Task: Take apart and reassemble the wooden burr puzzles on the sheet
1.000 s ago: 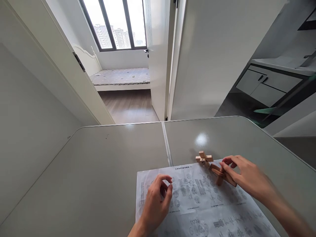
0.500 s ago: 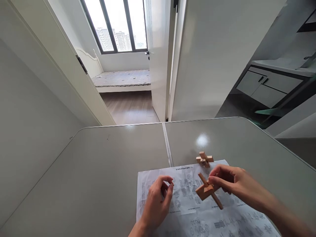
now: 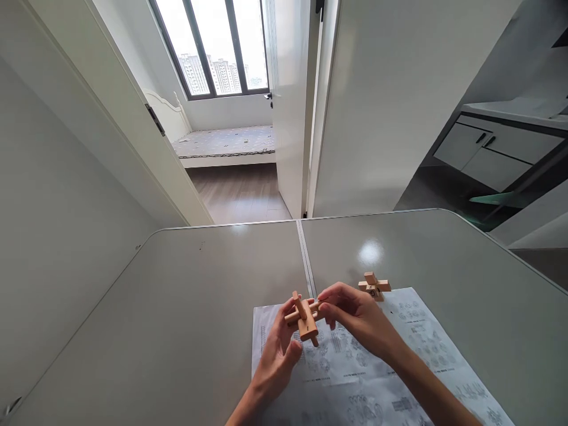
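A wooden interlocking puzzle (image 3: 306, 322), made of crossed sticks and a wider block, is held above the printed sheet. My right hand (image 3: 357, 313) is closed, pinching the right end of its crosswise stick between thumb and fingers. Around the puzzle's left side curves my left hand (image 3: 277, 349), fingers behind the sticks and against them, thumb standing off below. The puzzle covers part of those fingertips. A second wooden interlocking puzzle (image 3: 375, 287), lighter in tone, rests at the sheet's far edge, just beyond my right hand.
Under both hands lies a white paper sheet (image 3: 350, 378) printed with diagrams. The grey table (image 3: 199, 313) has a seam strip (image 3: 305, 254) running toward its far edge. Past it are an open door (image 3: 293, 118), a bed (image 3: 226, 142) and a white cabinet (image 3: 492, 148).
My right hand has carried the puzzle left and turned it. My left hand has opened from a loose curl and come up against the puzzle. The second puzzle stays put.
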Demonstrator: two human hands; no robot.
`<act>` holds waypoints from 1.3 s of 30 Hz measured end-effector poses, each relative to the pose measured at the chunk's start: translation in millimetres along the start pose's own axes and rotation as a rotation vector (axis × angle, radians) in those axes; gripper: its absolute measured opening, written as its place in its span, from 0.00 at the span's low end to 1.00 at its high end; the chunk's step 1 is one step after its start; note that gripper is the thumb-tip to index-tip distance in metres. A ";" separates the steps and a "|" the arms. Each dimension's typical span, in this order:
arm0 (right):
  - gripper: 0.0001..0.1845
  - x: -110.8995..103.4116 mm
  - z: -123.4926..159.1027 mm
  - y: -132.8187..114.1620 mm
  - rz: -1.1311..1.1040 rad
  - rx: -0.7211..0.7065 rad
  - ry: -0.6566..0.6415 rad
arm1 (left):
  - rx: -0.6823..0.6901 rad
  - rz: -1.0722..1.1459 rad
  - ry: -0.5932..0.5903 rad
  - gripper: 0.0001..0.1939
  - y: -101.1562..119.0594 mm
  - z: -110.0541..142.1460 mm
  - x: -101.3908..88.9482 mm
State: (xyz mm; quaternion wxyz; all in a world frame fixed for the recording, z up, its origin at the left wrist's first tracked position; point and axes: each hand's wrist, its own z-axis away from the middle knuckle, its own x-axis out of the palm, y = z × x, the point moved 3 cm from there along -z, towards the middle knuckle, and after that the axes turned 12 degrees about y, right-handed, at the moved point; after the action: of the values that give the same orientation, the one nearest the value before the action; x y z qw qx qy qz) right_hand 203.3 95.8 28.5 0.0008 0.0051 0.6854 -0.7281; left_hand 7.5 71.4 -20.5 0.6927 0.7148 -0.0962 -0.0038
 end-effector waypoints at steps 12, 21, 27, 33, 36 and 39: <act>0.15 15.4 10.6 29.6 -0.098 -0.033 0.029 | -0.068 0.087 0.093 0.39 -7.1 -3.9 -5.2; 0.18 22.5 15.2 51.9 -0.156 0.037 0.009 | -0.107 0.117 0.284 0.37 8.3 -10.3 -17.5; 0.19 18.7 11.5 61.0 -0.210 0.079 0.036 | -0.022 -0.194 0.575 0.39 12.9 -15.7 -37.4; 0.20 13.7 7.6 61.5 -0.273 0.110 0.075 | 0.126 -0.615 0.579 0.23 14.9 -17.9 -39.5; 0.19 13.0 6.9 61.0 -0.298 0.123 0.073 | 0.174 -0.670 0.571 0.21 16.4 -17.8 -38.1; 0.20 12.6 6.8 60.4 -0.294 0.139 0.077 | 0.210 -0.704 0.559 0.12 18.6 -18.3 -36.7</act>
State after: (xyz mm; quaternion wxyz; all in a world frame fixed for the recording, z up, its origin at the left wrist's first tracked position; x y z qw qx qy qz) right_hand 191.1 85.5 -31.5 -0.1325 -0.0674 0.6262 -0.7654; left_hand -28.5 94.3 -6.0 0.5724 0.7439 0.3429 -0.0362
